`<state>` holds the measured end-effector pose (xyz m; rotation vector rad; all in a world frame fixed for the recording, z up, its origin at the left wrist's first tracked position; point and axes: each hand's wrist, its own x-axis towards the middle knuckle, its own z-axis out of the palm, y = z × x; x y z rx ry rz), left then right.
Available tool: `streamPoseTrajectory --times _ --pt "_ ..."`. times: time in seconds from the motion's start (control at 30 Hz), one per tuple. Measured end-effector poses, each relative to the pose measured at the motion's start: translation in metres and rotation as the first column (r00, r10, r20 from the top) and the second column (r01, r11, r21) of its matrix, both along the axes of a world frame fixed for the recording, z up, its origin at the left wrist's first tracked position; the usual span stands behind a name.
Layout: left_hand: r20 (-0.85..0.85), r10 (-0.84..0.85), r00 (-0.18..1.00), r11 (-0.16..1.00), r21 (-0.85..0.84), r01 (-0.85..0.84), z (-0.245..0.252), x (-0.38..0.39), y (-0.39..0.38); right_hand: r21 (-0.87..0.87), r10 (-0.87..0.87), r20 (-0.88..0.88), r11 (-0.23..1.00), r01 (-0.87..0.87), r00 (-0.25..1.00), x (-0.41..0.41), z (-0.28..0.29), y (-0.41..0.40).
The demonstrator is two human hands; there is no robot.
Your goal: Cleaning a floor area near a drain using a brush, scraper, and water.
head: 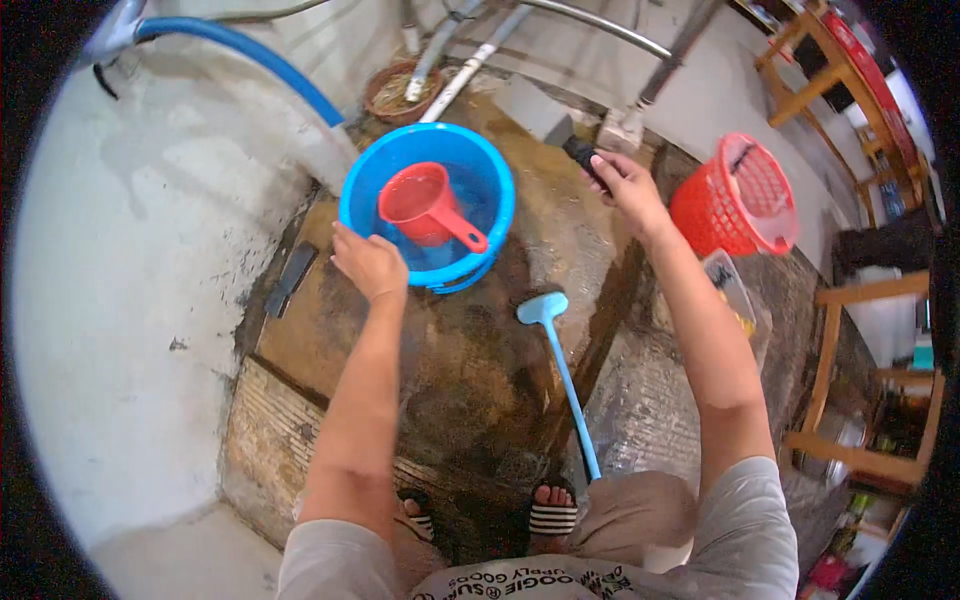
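My left hand (371, 262) rests at the near-left rim of a blue plastic bucket (504, 180), its fingers spread along the outside. Water lies in the bucket, and a red plastic dipper (416, 202) sits in it with its handle toward the near right rim. In my right hand (628, 187) is the black handle (581, 150) of a broad-bladed tool that looks like a cleaver. Its wide grey blade (529, 109) points away to the upper left, over the wet floor beyond the bucket.
A light-blue long-handled brush or scraper (544, 307) lies between bucket and feet. A dark flat bar (292, 277) is by the left wall. Right stand a red perforated basket (697, 210) and a clear container (727, 281). Behind are pipes (469, 79) and a brown pot (382, 105).
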<state>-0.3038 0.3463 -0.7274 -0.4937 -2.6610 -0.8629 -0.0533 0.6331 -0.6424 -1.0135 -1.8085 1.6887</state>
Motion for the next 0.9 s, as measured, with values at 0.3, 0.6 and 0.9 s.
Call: streamPoseTrajectory --times 0.3,0.6,0.9 --pt "0.068 -0.044 0.997 0.997 -0.055 0.048 0.024 -0.012 -0.03 -0.224 -0.206 -0.079 0.957 0.184 0.975 0.128 0.029 -0.125" --pt "0.435 -0.574 0.694 0.751 -0.059 0.658 0.165 0.039 -0.109 -0.114 -0.3 0.029 0.947 0.302 0.953 0.149 0.006 -0.129" --pt "0.696 -0.609 0.381 0.607 0.101 0.788 0.257 0.125 -0.207 -0.303 -0.383 0.006 0.88 0.367 0.924 0.159 0.032 -0.144"
